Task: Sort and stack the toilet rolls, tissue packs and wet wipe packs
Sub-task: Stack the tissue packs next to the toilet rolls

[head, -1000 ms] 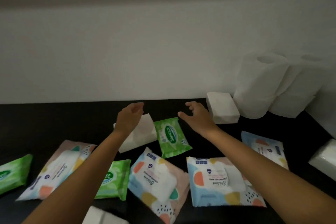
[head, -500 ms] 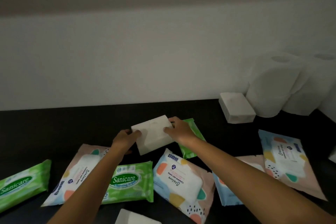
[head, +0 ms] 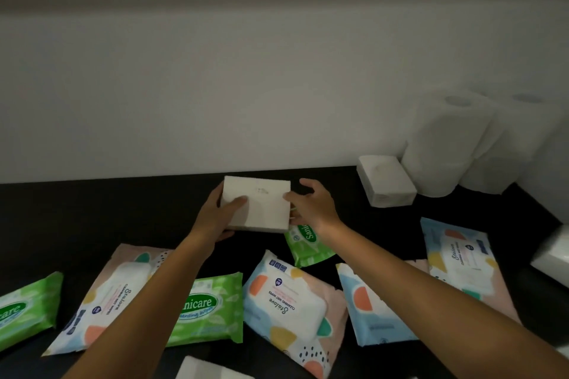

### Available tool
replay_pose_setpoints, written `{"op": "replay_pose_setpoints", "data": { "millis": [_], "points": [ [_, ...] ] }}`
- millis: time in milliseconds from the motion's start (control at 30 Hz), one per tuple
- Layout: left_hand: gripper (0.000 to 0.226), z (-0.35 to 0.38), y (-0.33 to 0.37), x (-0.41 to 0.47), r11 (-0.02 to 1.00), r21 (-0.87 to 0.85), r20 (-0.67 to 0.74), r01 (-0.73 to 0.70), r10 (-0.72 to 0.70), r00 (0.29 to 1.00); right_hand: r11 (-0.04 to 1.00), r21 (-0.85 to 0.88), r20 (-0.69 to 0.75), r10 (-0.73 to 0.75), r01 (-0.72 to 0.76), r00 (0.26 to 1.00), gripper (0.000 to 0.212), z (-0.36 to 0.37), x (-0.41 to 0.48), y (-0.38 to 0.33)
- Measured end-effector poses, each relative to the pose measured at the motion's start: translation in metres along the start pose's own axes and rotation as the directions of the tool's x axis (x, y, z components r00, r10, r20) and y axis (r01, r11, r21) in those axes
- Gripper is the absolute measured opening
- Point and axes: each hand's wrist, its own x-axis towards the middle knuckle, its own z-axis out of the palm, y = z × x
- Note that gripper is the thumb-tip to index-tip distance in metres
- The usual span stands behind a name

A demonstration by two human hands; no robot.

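Both hands grip a white tissue pack (head: 257,208) over the middle of the black table (head: 92,212). The left hand (head: 215,218) takes its left edge, thumb flat on top, the other fingers hidden beneath. The right hand (head: 311,209) holds the right edge, thumb on the top face, fingers loosely curled and slightly spread. At the pack's 5 o'clock a green Sanicare wipe pack (head: 304,244) shows from behind it. At 2 o'clock lies another tissue pack (head: 386,180), just beside the toilet rolls (head: 443,144).
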Motion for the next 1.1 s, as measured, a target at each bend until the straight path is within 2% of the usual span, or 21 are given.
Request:
{"op": "replay_pose_setpoints", "data": {
  "millis": [100, 167, 300, 400, 567, 700, 833, 933, 1000, 1100],
  "points": [
    [0.055, 0.015, 0.013, 0.002, 0.994, -0.065, 0.079, -0.093, 0.098, 0.992, 0.997, 0.079, 0.022, 0.012, -0.014, 1.000, 0.056, -0.029, 0.002, -0.005],
    [0.049, 0.030, 0.025, 0.003, 0.990, -0.073, 0.133, -0.124, 0.133, 0.982, 0.996, 0.080, 0.087, 0.030, -0.037, 0.996, 0.054, -0.053, 0.002, -0.007],
    [0.035, 0.073, 0.044, 0.006, 0.978, -0.112, 0.215, -0.175, 0.196, 0.957, 0.996, -0.024, 0.178, 0.094, -0.091, 0.979, 0.050, -0.101, 0.005, -0.006],
    [0.027, 0.113, 0.055, 0.010, 0.974, -0.174, 0.234, -0.143, 0.182, 0.955, 0.995, -0.063, 0.132, 0.079, -0.071, 0.988, 0.049, -0.135, 0.009, -0.003],
    [0.024, 0.174, 0.066, 0.017, 0.971, -0.228, 0.224, -0.069, 0.121, 0.967, 0.998, 0.055, 0.064, 0.030, -0.033, 0.998, 0.046, -0.187, 0.013, 0.000],
    [0.046, 0.215, 0.070, 0.025, 0.940, -0.333, 0.182, -0.068, 0.134, 0.974, 0.990, 0.138, 0.015, 0.007, -0.009, 1.000, 0.035, -0.216, 0.019, 0.005],
    [0.070, 0.244, 0.063, 0.024, 0.941, -0.338, 0.246, -0.007, 0.096, 0.964, 0.974, 0.226, -0.060, 0.007, 0.006, 0.998, 0.037, -0.229, 0.030, 0.012],
    [0.050, 0.255, 0.055, 0.020, 0.967, -0.251, 0.338, -0.047, 0.133, 0.932, 0.968, 0.246, -0.106, -0.021, 0.046, 0.994, 0.039, -0.227, 0.040, 0.014],
    [0.035, 0.257, 0.055, 0.018, 0.970, -0.236, 0.343, -0.055, 0.136, 0.929, 0.977, 0.190, -0.146, -0.071, 0.098, 0.987, 0.038, -0.223, 0.047, 0.016],
    [0.039, 0.260, 0.060, 0.019, 0.979, -0.202, 0.315, -0.043, 0.106, 0.943, 0.986, 0.022, -0.218, -0.156, 0.164, 0.963, 0.032, -0.222, 0.056, 0.017]
  ]
}}
